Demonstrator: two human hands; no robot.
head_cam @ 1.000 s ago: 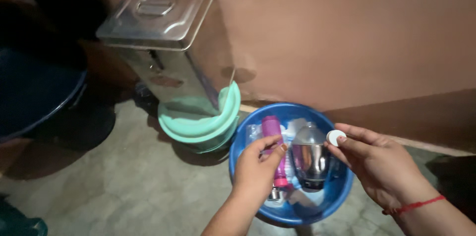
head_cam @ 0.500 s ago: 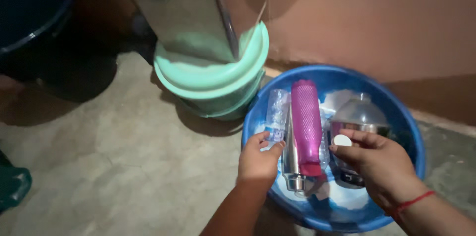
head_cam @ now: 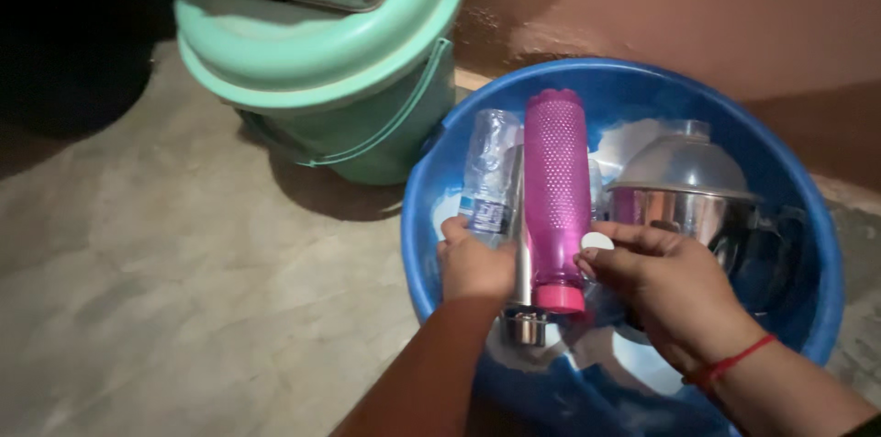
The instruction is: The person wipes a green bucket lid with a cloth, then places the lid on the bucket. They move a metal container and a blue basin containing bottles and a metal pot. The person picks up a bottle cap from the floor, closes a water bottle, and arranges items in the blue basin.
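Your left hand [head_cam: 477,264] is closed around the lower end of the clear, ribbed plastic bottle [head_cam: 489,175], which lies in the round blue plastic basin [head_cam: 431,207]. Its long axis runs away from you, the far end towards the wall; which end carries the neck you cannot tell. Your right hand [head_cam: 663,295] pinches a small white round cap [head_cam: 597,241] between thumb and fingertips, just beside the pink textured plastic bottle [head_cam: 556,180]. That bottle lies parallel to the clear one, cap end nearest you. A slim steel flask [head_cam: 524,299] lies between the two bottles. The left hand is nearer the clear bottle; the cap sits to its right, beyond the pink bottle.
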